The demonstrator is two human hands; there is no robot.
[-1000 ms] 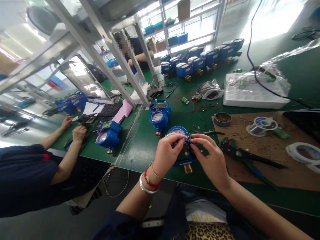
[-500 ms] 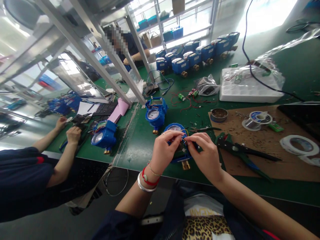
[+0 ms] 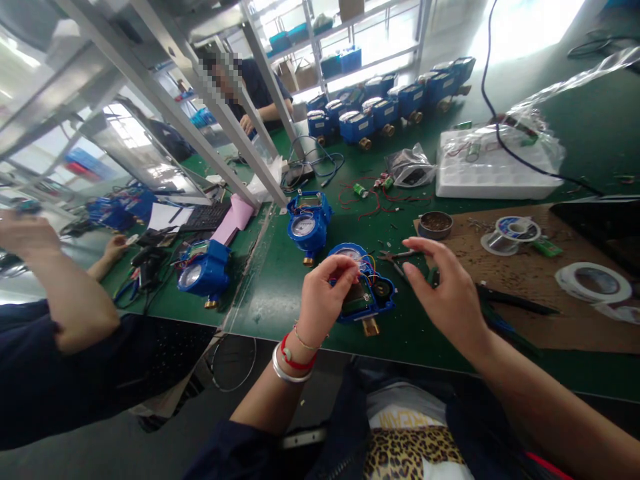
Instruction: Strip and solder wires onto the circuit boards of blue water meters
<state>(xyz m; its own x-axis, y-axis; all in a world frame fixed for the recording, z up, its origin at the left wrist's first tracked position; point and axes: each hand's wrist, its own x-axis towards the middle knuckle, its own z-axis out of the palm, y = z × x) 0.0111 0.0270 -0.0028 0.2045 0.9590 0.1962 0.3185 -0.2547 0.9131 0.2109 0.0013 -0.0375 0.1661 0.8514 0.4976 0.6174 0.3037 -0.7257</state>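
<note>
An open blue water meter (image 3: 370, 310) with a round dial, a circuit board, thin coloured wires and a brass fitting lies before me on the green bench. Over its left side, my left hand (image 3: 327, 290) is closed in a pinch on a thin wire at the meter; the fingertips hide most of that wire. My right hand (image 3: 450, 287) is off the meter to the right, thumb and fingers apart, holding nothing. Just beyond its fingertips lie small pliers (image 3: 397, 259). The right hand partly covers a green-and-black hand tool (image 3: 515, 303).
Another blue meter (image 3: 307, 227) stands behind; a third (image 3: 205, 270) sits left, near a co-worker's raised arm (image 3: 75, 293). On the right are a round tin (image 3: 435, 225), a solder spool (image 3: 510, 235), white tape (image 3: 593, 283) and a foam tray (image 3: 495, 183). Several meters line the back.
My right hand has parted from the left and moved right, its fingers opening. My left hand stays pinched at the meter. The co-worker's near hand has risen to the left.
</note>
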